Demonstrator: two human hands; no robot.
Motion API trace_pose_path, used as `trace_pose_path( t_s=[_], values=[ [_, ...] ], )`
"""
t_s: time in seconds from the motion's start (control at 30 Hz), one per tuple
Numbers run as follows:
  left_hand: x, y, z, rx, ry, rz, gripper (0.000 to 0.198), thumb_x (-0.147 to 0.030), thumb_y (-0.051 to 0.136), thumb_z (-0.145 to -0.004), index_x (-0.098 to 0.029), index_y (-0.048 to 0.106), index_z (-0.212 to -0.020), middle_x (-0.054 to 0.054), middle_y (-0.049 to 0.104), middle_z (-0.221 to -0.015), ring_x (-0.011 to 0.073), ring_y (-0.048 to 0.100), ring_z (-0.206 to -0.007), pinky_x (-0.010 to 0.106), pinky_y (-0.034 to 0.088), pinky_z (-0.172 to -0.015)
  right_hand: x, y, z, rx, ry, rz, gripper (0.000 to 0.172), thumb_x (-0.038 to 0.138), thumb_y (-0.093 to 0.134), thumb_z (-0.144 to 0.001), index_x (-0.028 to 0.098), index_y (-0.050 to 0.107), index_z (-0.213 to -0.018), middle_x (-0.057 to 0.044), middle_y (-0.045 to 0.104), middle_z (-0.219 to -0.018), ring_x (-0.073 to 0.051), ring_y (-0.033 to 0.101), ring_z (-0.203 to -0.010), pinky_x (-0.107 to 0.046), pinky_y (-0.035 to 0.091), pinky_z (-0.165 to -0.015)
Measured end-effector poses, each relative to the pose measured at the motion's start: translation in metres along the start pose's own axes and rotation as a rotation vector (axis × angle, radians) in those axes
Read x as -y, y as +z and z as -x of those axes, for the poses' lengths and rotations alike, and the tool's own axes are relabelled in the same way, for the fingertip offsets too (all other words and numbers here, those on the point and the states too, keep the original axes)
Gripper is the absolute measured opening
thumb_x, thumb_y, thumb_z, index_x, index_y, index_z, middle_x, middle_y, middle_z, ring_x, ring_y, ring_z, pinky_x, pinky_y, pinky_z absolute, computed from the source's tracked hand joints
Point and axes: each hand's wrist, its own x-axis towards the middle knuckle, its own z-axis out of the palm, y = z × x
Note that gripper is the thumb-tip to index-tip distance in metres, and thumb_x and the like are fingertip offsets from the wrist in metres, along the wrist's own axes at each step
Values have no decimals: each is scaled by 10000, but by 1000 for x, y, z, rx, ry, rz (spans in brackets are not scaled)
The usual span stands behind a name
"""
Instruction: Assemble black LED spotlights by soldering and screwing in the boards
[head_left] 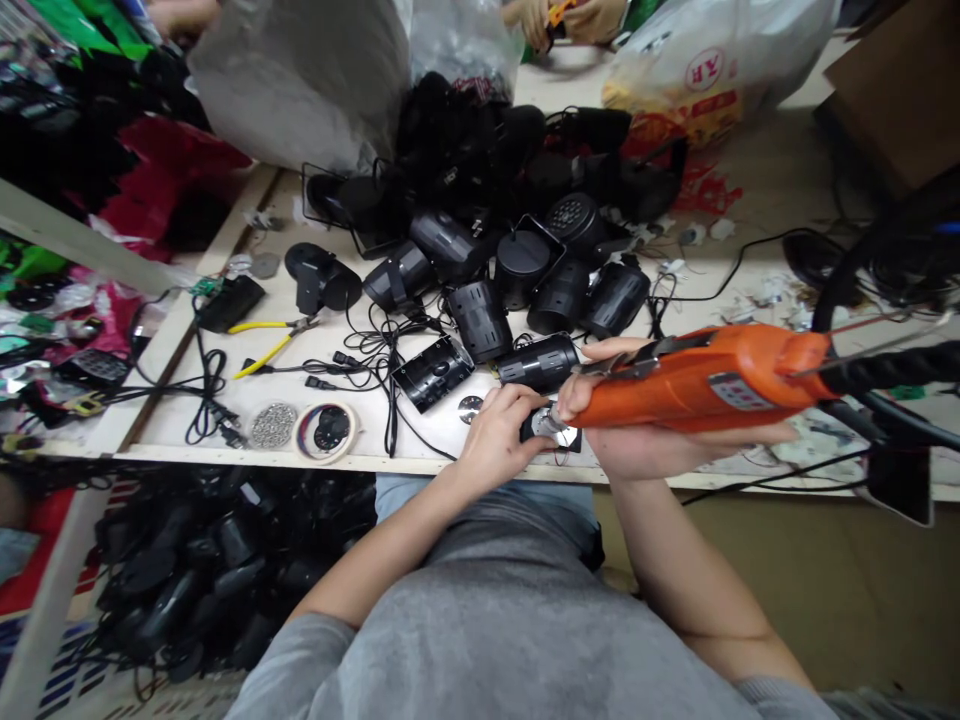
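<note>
My right hand [637, 450] is wrapped around an orange electric screwdriver [697, 380], which lies nearly level and points left. Its silver tip [553, 424] meets a small black part [574, 440] at the table's front edge. The fingers of my left hand [495, 435] are closed on the left side of that part, steadying it against the tabletop. Tip and fingers cover much of the part. Just behind my left hand lie a small black disc with holes [470, 408] and a black cylindrical housing [538, 362].
More black lamp-like housings [476, 320] are heaped behind. To the left are yellow-handled pliers [262, 345], a dish of small screws [274, 425], a tape roll [352, 435] and black cables [390, 400]. Plastic bags [675, 60] stand at the back, near another person's hands [592, 20].
</note>
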Motion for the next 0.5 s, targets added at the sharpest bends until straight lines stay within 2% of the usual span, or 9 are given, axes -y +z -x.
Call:
trace_pose_path(
  t_s=[0.17, 0.4, 0.5],
  values=[
    [-3, 0, -1, 7, -24, -10, 325, -283, 858, -758, -192, 684, -1016, 64, 651, -1148, 251, 578, -1059, 401, 477, -951, 0, 1, -4, -15, 71, 0, 860, 980, 454, -650, 250, 760, -987, -36, 635, -595, -206, 548, -428, -365, 454, -396],
    [-6, -2, -4, 20, -62, -11, 310, -258, 867, -738, -176, 669, -962, 72, 646, -1151, 255, 580, -1064, 415, 489, -953, 3, 5, -8, -10, 82, 59, 869, 999, 452, -617, 262, 749, -969, -33, 610, -581, -193, 510, -413, -346, 403, -369],
    [-7, -2, -6, 40, -96, -19, 301, -245, 858, -740, -186, 661, -959, 68, 632, -1165, 256, 578, -1073, 422, 493, -958, 1, 2, -7, -4, 131, 75, 874, 1006, 464, -595, 266, 740, -969, -41, 625, -603, -207, 535, -436, -366, 439, -395]
  ],
)
